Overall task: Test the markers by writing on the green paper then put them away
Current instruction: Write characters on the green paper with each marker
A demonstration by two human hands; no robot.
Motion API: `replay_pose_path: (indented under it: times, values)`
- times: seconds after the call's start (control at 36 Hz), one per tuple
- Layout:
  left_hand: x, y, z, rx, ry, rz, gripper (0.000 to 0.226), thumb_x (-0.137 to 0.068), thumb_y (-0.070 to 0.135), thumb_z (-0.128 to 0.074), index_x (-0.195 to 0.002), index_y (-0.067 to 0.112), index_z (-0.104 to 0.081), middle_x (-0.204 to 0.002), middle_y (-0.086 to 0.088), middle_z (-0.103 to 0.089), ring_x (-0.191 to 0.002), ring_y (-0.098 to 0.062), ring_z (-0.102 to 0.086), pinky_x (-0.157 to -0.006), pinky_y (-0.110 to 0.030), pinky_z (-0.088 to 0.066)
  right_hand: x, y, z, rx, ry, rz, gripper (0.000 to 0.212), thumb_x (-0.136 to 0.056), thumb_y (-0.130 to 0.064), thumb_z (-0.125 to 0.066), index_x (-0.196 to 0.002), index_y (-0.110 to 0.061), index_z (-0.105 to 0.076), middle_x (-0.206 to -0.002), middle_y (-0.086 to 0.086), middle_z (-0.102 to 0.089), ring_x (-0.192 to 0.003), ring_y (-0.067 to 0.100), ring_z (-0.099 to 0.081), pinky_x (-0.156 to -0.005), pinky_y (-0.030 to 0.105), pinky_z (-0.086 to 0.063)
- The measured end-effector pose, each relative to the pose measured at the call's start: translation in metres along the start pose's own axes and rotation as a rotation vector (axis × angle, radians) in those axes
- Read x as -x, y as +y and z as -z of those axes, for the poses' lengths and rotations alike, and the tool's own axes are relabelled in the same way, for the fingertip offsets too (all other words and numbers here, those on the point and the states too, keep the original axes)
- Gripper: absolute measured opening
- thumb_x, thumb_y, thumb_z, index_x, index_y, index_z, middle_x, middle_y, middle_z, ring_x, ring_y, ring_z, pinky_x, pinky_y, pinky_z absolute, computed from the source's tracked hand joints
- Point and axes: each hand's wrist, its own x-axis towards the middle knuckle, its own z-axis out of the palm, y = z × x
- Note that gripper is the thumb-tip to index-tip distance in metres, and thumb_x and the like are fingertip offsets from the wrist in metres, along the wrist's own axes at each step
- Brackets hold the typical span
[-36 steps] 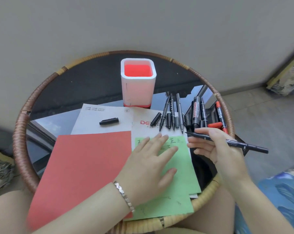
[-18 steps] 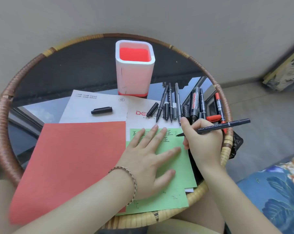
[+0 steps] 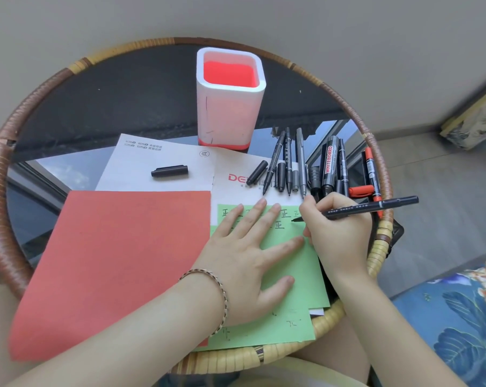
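Green paper point(image 3: 300, 263) lies flat at the near right of the round tabletop point(image 3: 124, 101) (dark reflective glass inside a wrapped rattan rim). It is a thin, matte, pale sheet with black handwritten characters point(image 3: 285, 213) along its far edge. A larger matte red paper point(image 3: 110, 261) lies beside it on the left, overlapping printed white sheets point(image 3: 130, 174). A square, round-cornered pen holder point(image 3: 230, 113), white outside and red inside, stands upright at the far centre.

The left hand point(image 3: 241, 263) presses the green paper, grip apart, fingers straight and spread (a thin metal bracelet point(image 3: 219, 286) circles the wrist). The right hand point(image 3: 339, 236) has its grip clamped on a slim black marker point(image 3: 370, 208), tip on the green paper.

Loose markers point(image 3: 328, 169), mostly black plastic cylinders, lie in a row between holder and right hand. A black cap point(image 3: 169, 171) rests on the white sheets.
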Motion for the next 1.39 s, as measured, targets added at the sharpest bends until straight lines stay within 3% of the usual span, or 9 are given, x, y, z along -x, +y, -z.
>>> replay_pose_path:
  times: [0.19,0.39,0.53,0.69,0.78,0.86,0.92,1.39]
  values:
    - [-0.0002,0.0002,0.0008,-0.008,-0.006,0.002,0.053,-0.08,0.054,-0.034,-0.131,0.04,-0.041,-0.143,-0.015,-0.037,-0.135,-0.031,-0.027,-0.104,-0.044,-0.012,-0.001,0.0011,0.0002,0.009,-0.016,0.022,0.036,-0.076,-0.009,-0.064,-0.044,-0.008,-0.049,-0.037,-0.003,-0.053,-0.038,0.009,-0.046,-0.052,0.019,-0.04]
    - [-0.0002,0.0003,0.0012,-0.012,-0.004,0.0,0.054,-0.08,0.053,-0.035,-0.132,0.04,-0.039,-0.143,-0.015,-0.038,-0.135,-0.032,-0.027,-0.104,-0.045,-0.012,0.0001,-0.0009,-0.0006,0.04,-0.027,0.03,0.032,-0.071,-0.021,-0.06,-0.045,-0.007,-0.048,-0.042,0.011,-0.054,-0.043,0.015,-0.046,-0.054,0.027,-0.041]
    - [-0.0001,0.0003,0.0011,-0.004,-0.016,0.006,0.053,-0.08,0.054,-0.034,-0.131,0.04,-0.041,-0.144,-0.015,-0.036,-0.136,-0.031,-0.025,-0.104,-0.045,-0.011,-0.0003,0.0003,0.0003,0.072,0.014,0.04,0.033,-0.076,-0.01,-0.064,-0.047,-0.004,-0.049,-0.043,0.013,-0.055,-0.043,0.014,-0.045,-0.053,0.028,-0.04]
    - [0.0,0.0002,0.0013,-0.004,-0.016,0.007,0.053,-0.08,0.054,-0.035,-0.13,0.04,-0.043,-0.144,-0.015,-0.036,-0.136,-0.031,-0.026,-0.105,-0.045,-0.011,-0.0015,0.0001,0.0,0.033,0.003,0.036,0.034,-0.076,-0.007,-0.064,-0.046,-0.003,-0.048,-0.037,0.004,-0.051,-0.036,0.007,-0.042,-0.047,0.015,-0.037]
    - [-0.0001,0.0003,0.0015,-0.001,-0.015,0.007,0.053,-0.08,0.053,-0.034,-0.131,0.04,-0.042,-0.144,-0.015,-0.037,-0.136,-0.031,-0.026,-0.105,-0.045,-0.011,-0.0014,0.0,-0.0006,0.056,-0.007,0.04,0.033,-0.073,-0.015,-0.063,-0.045,-0.005,-0.048,-0.04,0.013,-0.052,-0.041,0.013,-0.044,-0.051,0.026,-0.039]
    - [-0.0003,0.0003,0.0016,-0.004,-0.011,0.005,0.053,-0.08,0.053,-0.034,-0.131,0.04,-0.042,-0.143,-0.015,-0.038,-0.135,-0.032,-0.027,-0.105,-0.045,-0.011,-0.0017,-0.0012,-0.0006,0.062,0.0,0.028,0.029,-0.067,-0.019,-0.059,-0.045,-0.004,-0.047,-0.043,0.019,-0.052,-0.045,0.026,-0.046,-0.052,0.03,-0.041]
    - [-0.0005,0.0001,0.0016,-0.004,-0.012,0.005,0.053,-0.08,0.053,-0.034,-0.131,0.04,-0.041,-0.143,-0.015,-0.037,-0.136,-0.032,-0.026,-0.105,-0.045,-0.011,-0.0016,-0.002,-0.0006,0.064,0.0,0.027,0.028,-0.065,-0.018,-0.058,-0.044,-0.004,-0.045,-0.042,0.019,-0.049,-0.045,0.026,-0.044,-0.052,0.033,-0.041]
    - [-0.0005,0.0003,0.0009,0.002,-0.014,0.008,0.053,-0.08,0.054,-0.034,-0.13,0.04,-0.043,-0.143,-0.015,-0.037,-0.135,-0.032,-0.026,-0.105,-0.045,-0.011,-0.0022,-0.0031,-0.0005,0.064,0.017,0.03,0.029,-0.067,-0.017,-0.057,-0.046,-0.001,-0.046,-0.045,0.024,-0.051,-0.046,0.032,-0.045,-0.052,0.034,-0.041]
